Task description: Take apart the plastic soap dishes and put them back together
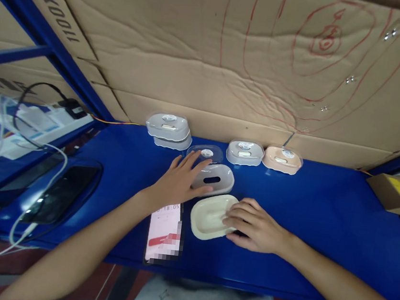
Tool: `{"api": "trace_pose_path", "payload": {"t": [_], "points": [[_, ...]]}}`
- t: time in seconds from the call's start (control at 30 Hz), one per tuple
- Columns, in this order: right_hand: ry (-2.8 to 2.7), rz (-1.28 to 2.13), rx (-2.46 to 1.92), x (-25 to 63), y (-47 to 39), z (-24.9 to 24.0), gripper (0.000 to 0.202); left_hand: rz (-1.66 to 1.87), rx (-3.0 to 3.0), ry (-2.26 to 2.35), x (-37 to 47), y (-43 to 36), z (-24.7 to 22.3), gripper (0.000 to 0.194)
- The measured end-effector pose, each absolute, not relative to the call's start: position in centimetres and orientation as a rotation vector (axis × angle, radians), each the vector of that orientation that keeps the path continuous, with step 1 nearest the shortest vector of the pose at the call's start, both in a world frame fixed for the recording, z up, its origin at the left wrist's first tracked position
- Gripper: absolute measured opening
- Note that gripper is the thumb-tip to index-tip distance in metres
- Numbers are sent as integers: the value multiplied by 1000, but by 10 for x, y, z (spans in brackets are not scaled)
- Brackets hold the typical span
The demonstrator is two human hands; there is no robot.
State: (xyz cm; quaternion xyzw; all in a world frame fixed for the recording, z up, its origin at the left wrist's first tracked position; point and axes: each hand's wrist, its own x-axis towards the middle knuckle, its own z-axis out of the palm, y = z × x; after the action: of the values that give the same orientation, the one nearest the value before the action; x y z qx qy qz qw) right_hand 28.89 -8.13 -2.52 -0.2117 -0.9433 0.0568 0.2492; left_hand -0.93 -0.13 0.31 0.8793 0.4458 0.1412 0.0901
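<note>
"What lies nearest on the desk (322,217)?"
"A phone (162,225), and just right of it a dish (208,218). Directly behind the dish is a tray (224,178), with a lid (216,154) behind that."
"And along the back?"
"A stack of boxes (168,129) on the left, then two boxes (245,153) side by side further right, before the cardboard wall (180,66)."
"The ends?"
"Second phone (72,193) at left, power strip (49,128) behind it; carton (395,196) far right."
</note>
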Motion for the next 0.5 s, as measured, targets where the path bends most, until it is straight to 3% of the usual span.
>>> {"api": "trace_pose_path", "payload": {"t": [0.17,0.5], "points": [[-2444,79,-786,301,-64,-21,37,382,2582,1300,-11,0,-1,75],[-2320,-145,-1272,317,60,-21,60,399,2714,1233,-4,-9,1,64]]}}
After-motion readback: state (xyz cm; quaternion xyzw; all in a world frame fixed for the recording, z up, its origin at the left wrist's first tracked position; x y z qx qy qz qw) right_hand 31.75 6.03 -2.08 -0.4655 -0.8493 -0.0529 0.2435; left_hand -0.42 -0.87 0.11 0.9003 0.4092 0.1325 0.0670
